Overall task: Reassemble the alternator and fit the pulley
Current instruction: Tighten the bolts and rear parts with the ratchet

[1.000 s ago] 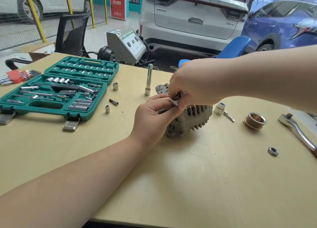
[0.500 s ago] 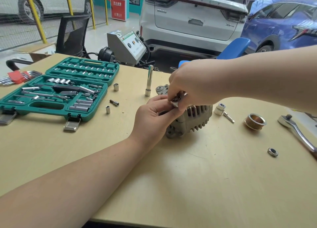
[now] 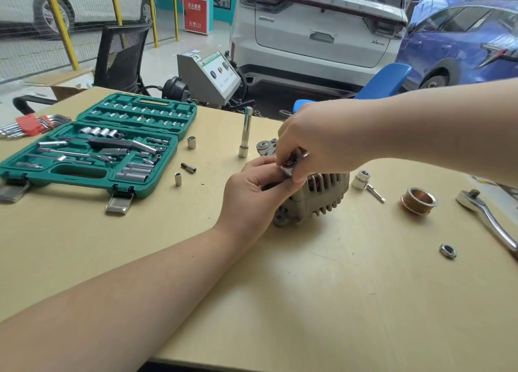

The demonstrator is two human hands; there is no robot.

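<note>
Almost nothing shifts over the last second: both hands stay bunched at the top of the alternator mid-table. The left hand grips its near-left side, and the right hand pinches a small silver socket there. It looks like fastener work; the pulley and nut wait untouched at right.

bare counter fills the lower right of the frame, broken only by a nut. at centre both hands crowd the alternator. to its right stand a socket, pulley and ratchet. at left the open tool case, loose sockets and an upright extension narrow the way.
</note>
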